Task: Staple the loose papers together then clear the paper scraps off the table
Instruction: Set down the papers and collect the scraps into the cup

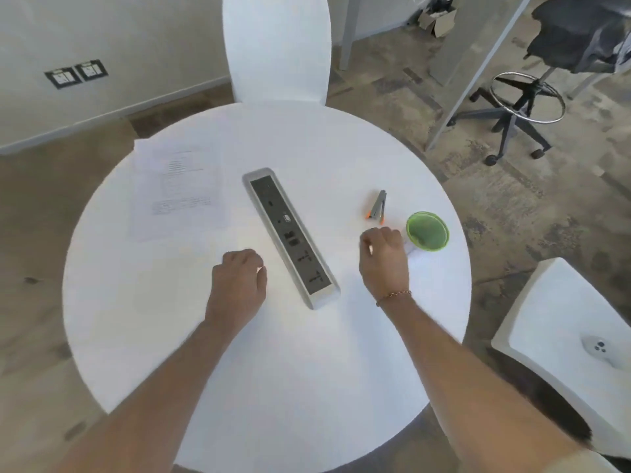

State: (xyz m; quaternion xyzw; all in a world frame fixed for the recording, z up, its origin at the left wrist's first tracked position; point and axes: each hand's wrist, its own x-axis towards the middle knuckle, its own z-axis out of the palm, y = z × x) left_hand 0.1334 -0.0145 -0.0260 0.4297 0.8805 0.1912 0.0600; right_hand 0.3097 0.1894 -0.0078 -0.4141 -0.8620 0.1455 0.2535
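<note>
Both my hands rest knuckles-up on a round, smooth white table [273, 353]. My left hand [237, 285] is curled into a loose fist, fingers tucked under; I cannot tell whether anything sits inside it. Just right of those fingers runs a long, slanted power strip [290, 233], a brushed silver frame around a dark grey socket panel. Well beyond my left fingertips, up and to the left, the loose papers [177, 192] lie flat in a slightly fanned stack, thin white sheets with faint print. My right hand [384, 261], a chain bracelet [394, 296] at the wrist, is also curled shut, something small and white seemingly pinched at the thumb. Just past its knuckles lies the grey stapler [377, 206] with orange tips; touching-close to the right stands a translucent green plastic cup [427, 231]
</note>
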